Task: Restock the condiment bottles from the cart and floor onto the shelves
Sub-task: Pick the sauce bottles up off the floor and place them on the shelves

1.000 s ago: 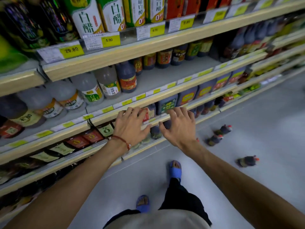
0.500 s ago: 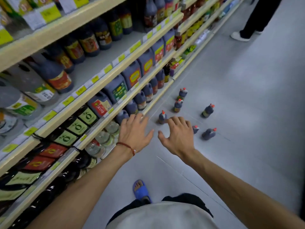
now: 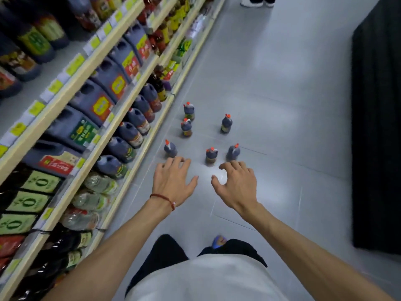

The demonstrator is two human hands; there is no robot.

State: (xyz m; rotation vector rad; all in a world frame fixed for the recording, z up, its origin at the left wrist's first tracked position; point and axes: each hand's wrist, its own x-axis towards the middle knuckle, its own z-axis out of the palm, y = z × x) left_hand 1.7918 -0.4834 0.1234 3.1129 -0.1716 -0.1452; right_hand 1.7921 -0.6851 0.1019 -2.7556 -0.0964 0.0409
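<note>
Glossy grey tiled floor (image 3: 282, 105) fills 12 to 3 o'clock; cream-edged shelves (image 3: 65, 91) of dark jugs run along 9 to 11. The left hand (image 3: 172, 179) and right hand (image 3: 235, 183) are spread loosely and empty. Six small dark round-bodied plastic bottles with red caps (image 3: 211, 156) stand on the floor at the hands' 12 o'clock

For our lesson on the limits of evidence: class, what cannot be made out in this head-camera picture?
Head view throughout:
Labels of the six floor bottles: too small, blurred.
Shelf price tags: motion-blurred.
Bystander: cut off by top edge, shoes only.
Dark object: cut by right edge, unidentifiable.
The cart: out of frame.
</note>
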